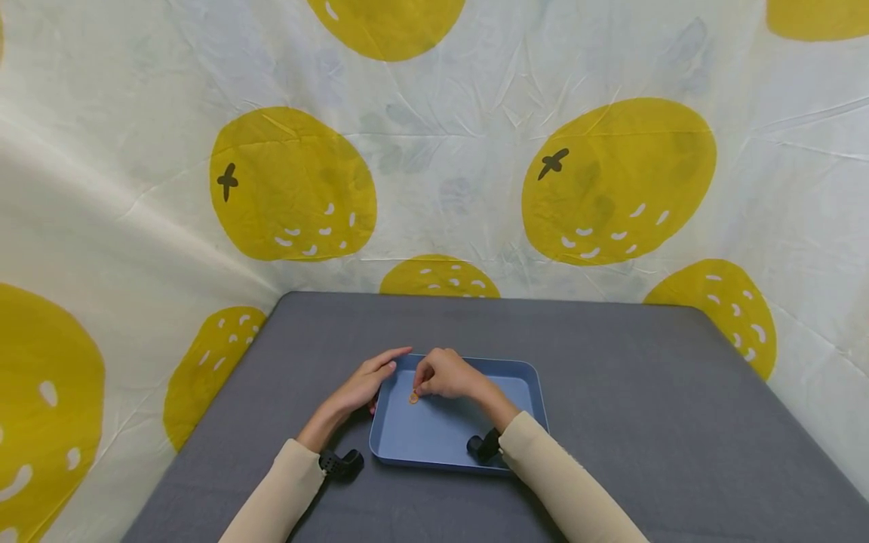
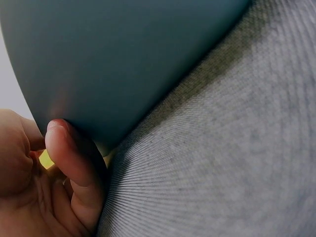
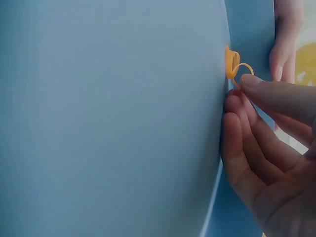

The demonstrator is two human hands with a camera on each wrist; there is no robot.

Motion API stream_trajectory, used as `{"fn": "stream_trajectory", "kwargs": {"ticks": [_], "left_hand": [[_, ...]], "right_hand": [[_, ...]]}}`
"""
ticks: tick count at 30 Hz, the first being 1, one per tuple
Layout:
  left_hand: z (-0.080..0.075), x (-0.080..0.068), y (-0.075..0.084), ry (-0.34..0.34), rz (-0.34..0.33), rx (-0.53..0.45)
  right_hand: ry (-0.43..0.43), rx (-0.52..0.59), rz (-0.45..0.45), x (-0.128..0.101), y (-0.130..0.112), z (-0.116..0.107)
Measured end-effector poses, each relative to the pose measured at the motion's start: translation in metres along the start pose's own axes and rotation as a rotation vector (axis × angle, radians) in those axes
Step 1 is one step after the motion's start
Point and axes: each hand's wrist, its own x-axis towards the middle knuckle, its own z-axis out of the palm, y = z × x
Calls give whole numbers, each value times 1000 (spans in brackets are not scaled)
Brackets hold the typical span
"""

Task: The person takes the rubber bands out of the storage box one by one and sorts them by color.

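1 blue tray (image 1: 529, 392) on grey worktop (image 1: 645, 422) | right hand (image 1: 448, 375) fingers pinch 1 orange ring (image 1: 413, 397) | left hand (image 1: 366, 383) fingers relaxed, straight against tray's rim

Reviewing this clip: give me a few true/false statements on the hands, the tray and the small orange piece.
1. The blue tray sits on a grey table. True.
2. The right hand pinches a small orange ring inside the tray. True.
3. The left hand is lifted clear of the tray. False: it rests against the tray's left edge.
4. The tray is full of orange rings. False: only one shows.
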Motion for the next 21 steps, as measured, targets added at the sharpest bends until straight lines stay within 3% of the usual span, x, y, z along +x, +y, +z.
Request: {"fn": "stream_trajectory", "kwargs": {"ticks": [10, 21], "left_hand": [[0, -1, 1, 29, -13, -1], [-1, -2, -1, -21, 19, 7]], "right_hand": [[8, 77, 54, -11, -7, -21], [31, 81, 29, -37, -7, -50]]}}
